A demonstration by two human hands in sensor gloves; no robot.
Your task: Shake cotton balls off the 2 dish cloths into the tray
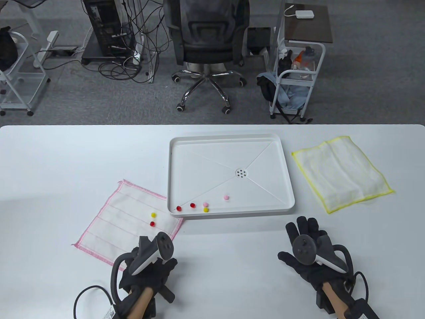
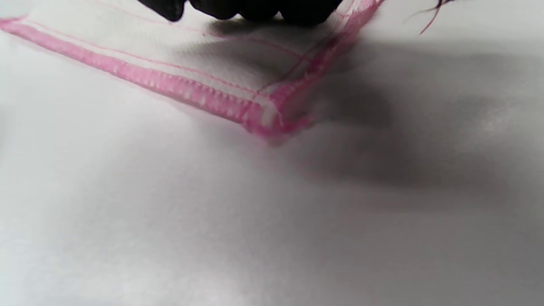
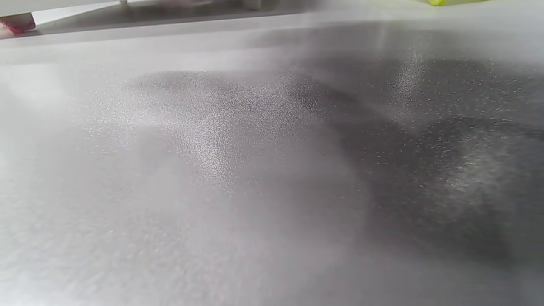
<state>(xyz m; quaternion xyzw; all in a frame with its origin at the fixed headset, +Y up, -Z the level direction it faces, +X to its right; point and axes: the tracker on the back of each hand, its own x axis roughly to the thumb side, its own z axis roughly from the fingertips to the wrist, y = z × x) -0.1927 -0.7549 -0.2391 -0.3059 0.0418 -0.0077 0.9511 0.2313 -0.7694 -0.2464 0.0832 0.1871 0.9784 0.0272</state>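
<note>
My left hand (image 1: 149, 265) sits on the near corner of the pink-edged cloth (image 1: 126, 221), fingertips (image 2: 255, 8) on the fabric by the hem; real grip or just contact, I can't tell. Corner hold should let me lift and tip toward the tray (image 1: 289, 186). Right hand (image 1: 307, 247) is flat on the bench (image 1: 49, 159), fingers spread, holding nothing. Pink cloth still carries a yellow ball (image 1: 153, 215) and a red ball (image 1: 152, 224). Tray holds five balls near its front-left. Yellow-edged cloth (image 1: 342, 172) lies right of the tray, no balls on it.
</note>
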